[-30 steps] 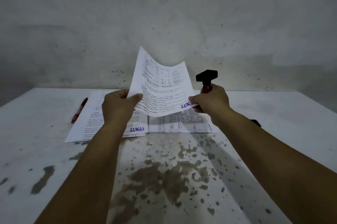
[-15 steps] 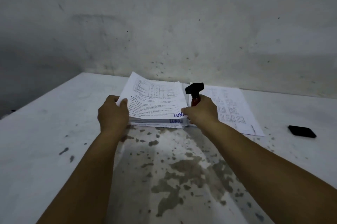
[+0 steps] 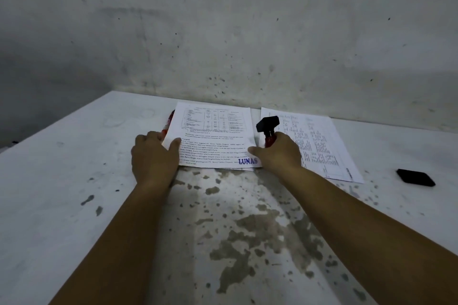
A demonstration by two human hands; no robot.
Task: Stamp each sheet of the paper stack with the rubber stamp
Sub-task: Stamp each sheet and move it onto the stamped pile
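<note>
Centrally, on the white, paint-chipped table, lies the stamped pile, a flat stack of printed sheets whose top sheet carries a blue "LUNAS" imprint at its 5 o'clock corner. The left hand rests palm-down on the pile's 9 o'clock edge, thumb laid on the top sheet and fingers spread flat, gripping nothing. The right hand sits at the pile's 3 o'clock edge, fingers curled closed around the red shaft of the rubber stamp; the stamp's black head points up and away from the wrist, clear of the paper, while the thumb tip touches the top sheet just beside the imprint. At 3 o'clock from the right hand, a second paper stack lies flat, partly covered by that hand. A black ink pad lies well apart at the table's 3 o'clock side. A red pen protrudes from beneath the stamped pile at its 10 o'clock corner.
</note>
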